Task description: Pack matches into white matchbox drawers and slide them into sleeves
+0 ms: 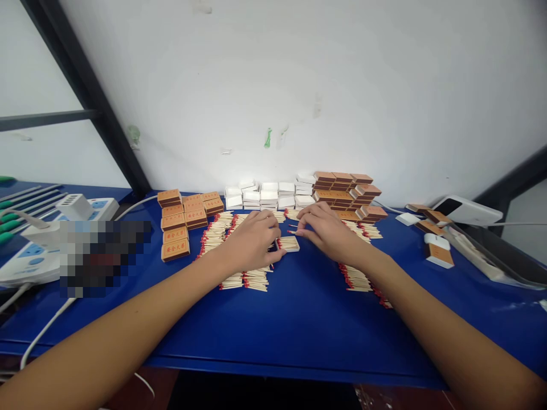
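Note:
A small white matchbox tray with red-tipped matches inside lies on the blue table. My left hand grips its left end, thumb at the near side and fingers curled at the far side. Just right of the tray, my right hand is closed in a pinch, with a match sticking out from its fingertips. Rows of loose matches lie under and around my left hand. More matches are spread beneath my right wrist and forearm, which partly hide them.
Stacked white trays and orange-brown matchbox sleeves stand against the wall. Closed matchboxes are piled at the left. A power strip and a blurred-out dark object lie far left; a white device is at right.

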The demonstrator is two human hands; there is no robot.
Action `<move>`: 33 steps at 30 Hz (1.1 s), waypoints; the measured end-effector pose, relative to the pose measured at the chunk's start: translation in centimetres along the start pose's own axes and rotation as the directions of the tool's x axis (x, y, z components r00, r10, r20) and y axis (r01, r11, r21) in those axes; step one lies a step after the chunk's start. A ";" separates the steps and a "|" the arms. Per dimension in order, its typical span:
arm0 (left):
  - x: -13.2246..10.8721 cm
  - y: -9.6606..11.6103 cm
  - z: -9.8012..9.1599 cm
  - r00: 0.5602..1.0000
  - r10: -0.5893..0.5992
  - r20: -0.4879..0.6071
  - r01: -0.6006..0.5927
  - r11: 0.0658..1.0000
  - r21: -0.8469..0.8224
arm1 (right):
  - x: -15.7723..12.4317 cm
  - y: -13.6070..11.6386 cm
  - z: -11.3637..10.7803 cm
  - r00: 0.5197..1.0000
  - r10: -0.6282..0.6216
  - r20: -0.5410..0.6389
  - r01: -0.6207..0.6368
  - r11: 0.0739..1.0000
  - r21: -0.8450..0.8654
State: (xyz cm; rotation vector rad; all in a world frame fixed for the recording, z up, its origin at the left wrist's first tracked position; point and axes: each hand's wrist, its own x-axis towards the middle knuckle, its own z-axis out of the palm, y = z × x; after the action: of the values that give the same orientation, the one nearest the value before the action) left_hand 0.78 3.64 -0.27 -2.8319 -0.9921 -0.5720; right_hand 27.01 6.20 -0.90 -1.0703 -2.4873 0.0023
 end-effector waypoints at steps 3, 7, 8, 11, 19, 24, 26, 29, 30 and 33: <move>0.0 -0.1 0.0 1.000 -0.002 0.008 0.002 1.000 -0.001 | -0.2 -1.4 -0.6 0.997 -0.053 0.052 0.049 0.995 0.086; 0.0 -0.1 0.0 1.000 0.012 0.000 -0.012 1.000 -0.009 | -0.5 -2.3 -0.6 0.993 -0.080 0.085 0.070 0.991 0.110; 0.0 -0.1 0.0 1.000 0.011 0.001 -0.011 1.000 -0.012 | -0.6 -2.3 -0.6 0.993 -0.081 0.084 0.071 0.991 0.110; 0.0 -0.1 0.0 1.000 0.002 0.004 -0.002 1.000 -0.023 | -0.6 -2.3 -0.3 0.993 -0.090 0.078 0.080 0.990 0.119; 0.1 -0.1 0.0 1.000 0.002 0.018 -0.002 1.000 -0.021 | -0.8 -1.7 -0.2 0.994 -0.052 0.096 0.035 0.984 0.177; 0.1 -0.1 -0.1 1.000 0.006 0.014 -0.005 1.000 -0.024 | -0.9 -1.6 -0.4 0.990 -0.042 0.131 0.013 0.977 0.214; 0.1 -0.1 -0.1 1.000 0.011 0.013 -0.011 1.000 -0.022 | -0.8 -1.7 -0.2 0.991 -0.044 0.124 0.015 0.975 0.223; 0.1 -0.2 -0.1 1.000 0.019 0.014 -0.019 1.000 -0.012 | -0.7 -1.9 0.1 0.993 -0.045 0.105 0.020 0.974 0.224; 0.1 -0.2 -0.1 1.000 0.022 0.013 -0.022 1.000 -0.009 | -0.7 -2.0 0.2 0.994 -0.044 0.100 0.021 0.974 0.223; 0.1 -0.2 0.0 1.000 0.026 0.005 -0.026 1.000 -0.011 | -0.7 -2.1 0.2 0.996 -0.028 0.086 0.008 0.975 0.221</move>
State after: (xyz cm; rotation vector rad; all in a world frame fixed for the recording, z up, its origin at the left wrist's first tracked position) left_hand 0.73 3.82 -0.20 -2.8530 -0.9548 -0.5702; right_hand 25.92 4.27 -1.04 -0.9724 -2.5030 0.3200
